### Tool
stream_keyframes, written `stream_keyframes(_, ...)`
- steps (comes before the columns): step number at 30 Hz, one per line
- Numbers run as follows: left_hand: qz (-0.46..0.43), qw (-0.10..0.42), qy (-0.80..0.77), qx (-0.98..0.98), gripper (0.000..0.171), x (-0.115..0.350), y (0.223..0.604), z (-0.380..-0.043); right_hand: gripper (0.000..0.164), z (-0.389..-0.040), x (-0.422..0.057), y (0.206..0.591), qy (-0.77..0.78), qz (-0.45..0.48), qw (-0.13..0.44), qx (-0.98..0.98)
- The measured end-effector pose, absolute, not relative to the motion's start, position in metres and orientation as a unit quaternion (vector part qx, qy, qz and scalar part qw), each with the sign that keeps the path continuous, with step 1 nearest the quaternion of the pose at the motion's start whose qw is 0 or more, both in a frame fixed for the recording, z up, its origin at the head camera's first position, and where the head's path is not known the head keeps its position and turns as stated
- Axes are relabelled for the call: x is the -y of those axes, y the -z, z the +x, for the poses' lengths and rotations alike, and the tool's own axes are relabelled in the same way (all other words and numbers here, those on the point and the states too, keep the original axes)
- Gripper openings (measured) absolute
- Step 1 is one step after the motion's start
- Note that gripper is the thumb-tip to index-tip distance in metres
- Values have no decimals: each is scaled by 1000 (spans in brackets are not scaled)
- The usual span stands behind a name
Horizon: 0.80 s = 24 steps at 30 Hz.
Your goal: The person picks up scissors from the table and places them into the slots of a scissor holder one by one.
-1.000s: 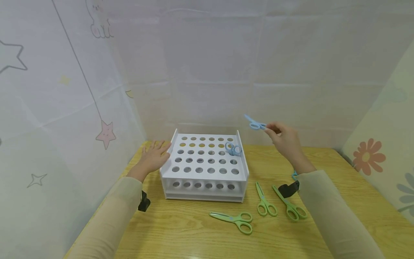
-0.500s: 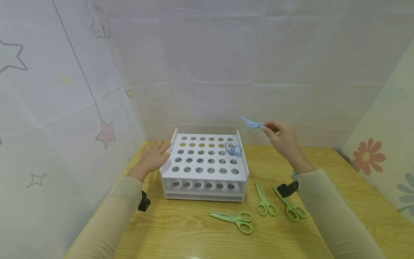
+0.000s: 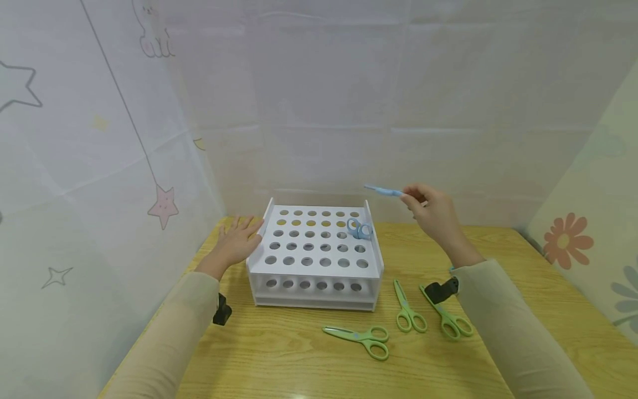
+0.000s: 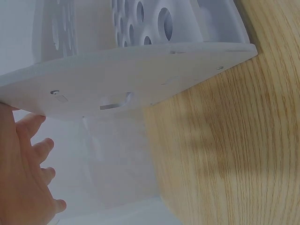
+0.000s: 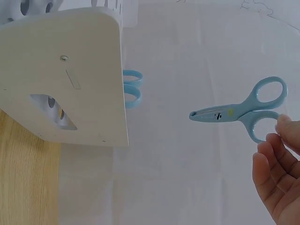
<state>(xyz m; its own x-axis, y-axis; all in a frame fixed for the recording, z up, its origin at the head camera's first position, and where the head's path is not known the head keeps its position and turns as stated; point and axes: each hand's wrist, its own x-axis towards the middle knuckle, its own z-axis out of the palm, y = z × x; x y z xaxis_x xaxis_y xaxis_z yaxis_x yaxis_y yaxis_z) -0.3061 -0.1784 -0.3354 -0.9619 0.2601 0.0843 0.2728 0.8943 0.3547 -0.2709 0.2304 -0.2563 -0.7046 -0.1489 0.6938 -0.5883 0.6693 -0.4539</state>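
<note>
A pair of light blue scissors [image 5: 234, 112] is pinched by one handle loop between the thumb and fingers of my right hand [image 3: 432, 210]. It is held in the air to the right of the white rack [image 3: 309, 269], blades pointing left. Another pair of blue scissors [image 3: 359, 230] stands in one of the rack's holes near its right side, loops up. My left hand [image 3: 236, 243] rests at the rack's left side panel with fingers extended. The left wrist view shows that panel [image 4: 154, 75] with the fingers [image 4: 42, 150] spread beside it.
Several green scissors lie on the wooden table [image 3: 279, 354]: one pair [image 3: 360, 337] in front of the rack, one [image 3: 407, 313] to its right, another [image 3: 448, 321] by the right sleeve. A bit of blue shows behind the right wrist. Patterned curtains [image 3: 319, 111] enclose the table.
My right hand has moved slightly left with the light blue scissors, which have turned until they show edge-on in the head view. The left hand and rack stay put.
</note>
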Motion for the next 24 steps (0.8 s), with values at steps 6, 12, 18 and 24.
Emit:
stream_keyframes(6, -139, 20, 186, 972, 53, 179, 336, -306, 17, -271, -230, 256, -344, 218, 319, 856)
stream_keyframes(12, -136, 20, 186, 973, 53, 179, 336, -306, 17, -269, -228, 254, -344, 221, 317, 856)
stream_keyframes(18, -137, 20, 186, 973, 53, 179, 336, -306, 17, -269, -226, 253, -347, 219, 314, 856)
stream_keyframes(24, -137, 20, 185, 973, 53, 178, 335, -305, 18, -269, -225, 252, -352, 216, 305, 858)
